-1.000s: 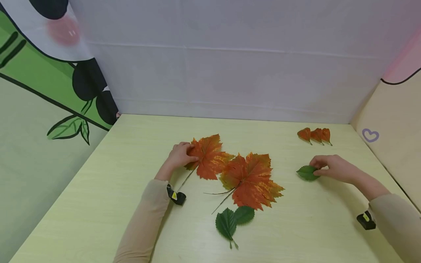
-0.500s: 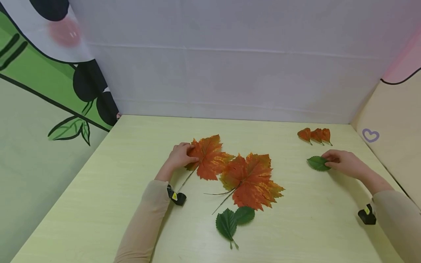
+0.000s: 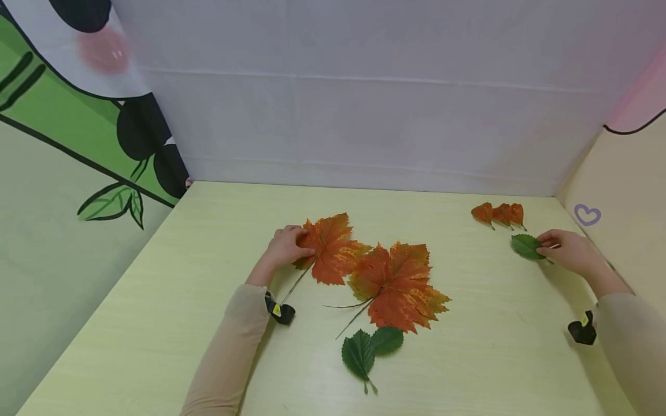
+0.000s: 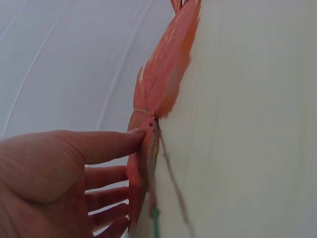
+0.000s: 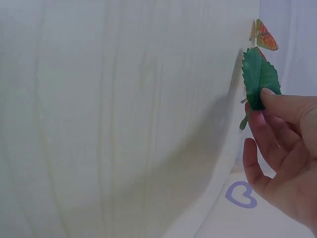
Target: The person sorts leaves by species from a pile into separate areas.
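Note:
My right hand (image 3: 569, 252) pinches a toothed green leaf (image 3: 526, 247) near its base, held over the table's right side. In the right wrist view, the thumb presses on the face of this green leaf (image 5: 258, 74), and its short stem hangs below. Over on the left, my left hand (image 3: 287, 245) holds the edge of an orange maple leaf (image 3: 328, 248) between thumb and fingers. The left wrist view has the thumb on the front of that maple leaf (image 4: 148, 99) near its stem, fingers partly behind it. A second orange maple leaf (image 3: 398, 286) lies beside it.
Several small orange leaves (image 3: 500, 214) lie in a row at the back right, just beyond the held green leaf. Two green leaves (image 3: 359, 353) overlap near the front. A pale wall (image 3: 374, 133) rises behind the table, and a beige side wall (image 3: 629, 208) borders the right.
The right hand has carried the green leaf rightward and toward the back, close to the small orange leaves. The left hand and the maple leaves have stayed in place.

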`<state>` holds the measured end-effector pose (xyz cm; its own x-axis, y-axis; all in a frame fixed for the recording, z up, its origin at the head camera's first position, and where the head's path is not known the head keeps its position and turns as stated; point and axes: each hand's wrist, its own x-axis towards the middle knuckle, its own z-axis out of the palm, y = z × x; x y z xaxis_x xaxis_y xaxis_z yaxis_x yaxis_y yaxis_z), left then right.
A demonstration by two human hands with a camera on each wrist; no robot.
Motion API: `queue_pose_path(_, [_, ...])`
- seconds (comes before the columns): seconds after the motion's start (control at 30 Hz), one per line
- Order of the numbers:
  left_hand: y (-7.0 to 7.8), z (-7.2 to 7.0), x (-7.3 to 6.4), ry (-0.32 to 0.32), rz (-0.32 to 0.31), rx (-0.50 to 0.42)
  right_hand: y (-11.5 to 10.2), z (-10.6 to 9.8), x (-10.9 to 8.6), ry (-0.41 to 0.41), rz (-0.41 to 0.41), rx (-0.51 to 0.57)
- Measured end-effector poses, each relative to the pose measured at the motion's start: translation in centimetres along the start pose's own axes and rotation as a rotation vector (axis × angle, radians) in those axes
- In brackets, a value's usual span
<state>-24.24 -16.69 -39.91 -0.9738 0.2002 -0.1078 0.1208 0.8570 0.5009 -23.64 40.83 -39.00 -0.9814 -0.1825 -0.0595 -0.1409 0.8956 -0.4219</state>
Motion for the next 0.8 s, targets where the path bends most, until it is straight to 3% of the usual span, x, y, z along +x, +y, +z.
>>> queue_pose_path(0.43, [0.4, -0.2, -0.1, -0.003, 0.005, 0.0, 1.3, -0.7, -0.6, 0.005, 0.141, 0.064])
queue_pose_path(0.8, [0.0, 0.1, 0.1, 0.011, -0.003, -0.001, 1.3, -0.6, -0.6, -0.015, 0.189, 0.089])
